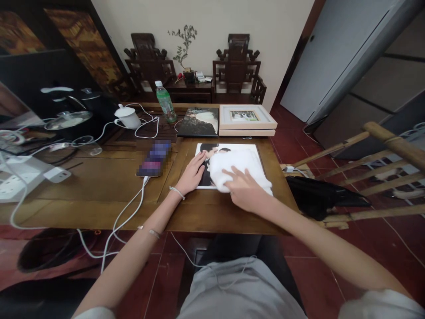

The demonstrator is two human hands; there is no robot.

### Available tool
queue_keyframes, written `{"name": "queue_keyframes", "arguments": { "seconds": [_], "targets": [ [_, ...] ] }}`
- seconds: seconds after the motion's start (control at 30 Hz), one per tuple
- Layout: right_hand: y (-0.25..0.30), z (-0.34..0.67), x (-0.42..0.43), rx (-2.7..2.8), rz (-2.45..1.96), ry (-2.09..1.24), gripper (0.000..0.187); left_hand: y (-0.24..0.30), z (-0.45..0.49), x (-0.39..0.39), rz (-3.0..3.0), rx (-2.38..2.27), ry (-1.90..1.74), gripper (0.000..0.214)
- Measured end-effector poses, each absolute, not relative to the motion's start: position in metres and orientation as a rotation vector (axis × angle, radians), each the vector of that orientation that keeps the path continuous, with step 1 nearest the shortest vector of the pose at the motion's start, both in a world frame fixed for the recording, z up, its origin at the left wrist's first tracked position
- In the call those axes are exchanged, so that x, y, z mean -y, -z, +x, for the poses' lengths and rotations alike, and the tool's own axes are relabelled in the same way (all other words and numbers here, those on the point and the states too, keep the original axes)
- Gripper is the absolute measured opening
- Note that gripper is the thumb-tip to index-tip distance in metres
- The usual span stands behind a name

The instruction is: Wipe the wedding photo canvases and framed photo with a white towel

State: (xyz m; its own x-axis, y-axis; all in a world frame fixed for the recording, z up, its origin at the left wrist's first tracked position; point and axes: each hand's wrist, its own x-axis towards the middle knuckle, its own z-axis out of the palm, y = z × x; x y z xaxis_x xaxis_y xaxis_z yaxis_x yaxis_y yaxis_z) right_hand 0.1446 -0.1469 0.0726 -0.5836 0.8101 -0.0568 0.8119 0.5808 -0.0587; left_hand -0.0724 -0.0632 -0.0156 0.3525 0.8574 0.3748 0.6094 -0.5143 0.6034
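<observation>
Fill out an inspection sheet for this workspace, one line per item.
Surface: wooden table, brown, carrying many items.
Job's things: white cloth, bunched, covering part of a white-edged photo panel lying flat.
Clutter: phone, upright bottle, white lidded cup, dark photo panel, stacked frames, power strip.
Hands: left hand on the panel's left edge, fingers extended; right hand on the cloth, fingers spread.
Cables: white charging cable at the phone, hanging over the front edge; other white cables at the left.
Surroundings: dark carved chairs, potted plant, red tiled floor.
</observation>
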Motion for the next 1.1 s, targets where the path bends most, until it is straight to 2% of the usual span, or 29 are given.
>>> {"name": "queue_keyframes", "arguments": {
  "seconds": [0.2, 0.33, 0.47, 0.67, 0.83, 0.97, 1.1],
  "targets": [
    [-0.084, 0.145, 0.057, -2.758, 1.543, 0.046, 0.033, 0.013, -0.072, 0.064, 2.257, -1.271, -0.949, 0.05],
    [-0.085, 0.147, 0.03, -2.756, 1.609, 0.034, 0.03, 0.011, -0.072, 0.065, 2.249, -1.27, -0.953, 0.05],
    [-0.078, 0.148, 0.05, -2.785, 1.57, 0.009, 0.031, 0.012, -0.072, 0.066, 2.247, -1.269, -0.956, 0.05],
    [-0.063, 0.152, 0.134, -2.825, 1.404, 0.021, 0.044, 0.014, -0.072, 0.064, 2.243, -1.282, -0.973, 0.05],
    [-0.062, 0.149, 0.189, -2.824, 1.236, 0.074, 0.035, 0.015, -0.072, 0.064, 2.241, -1.289, -0.971, 0.05],
    [-0.06, 0.142, 0.191, -2.847, 1.203, 0.052, 0.035, 0.014, -0.072, 0.064, 2.242, -1.291, -0.965, 0.051],
    [-0.058, 0.134, 0.156, -2.857, 1.304, 0.01, 0.042, 0.014, -0.072, 0.064, 2.257, -1.282, -0.961, 0.051]
  ]
}}
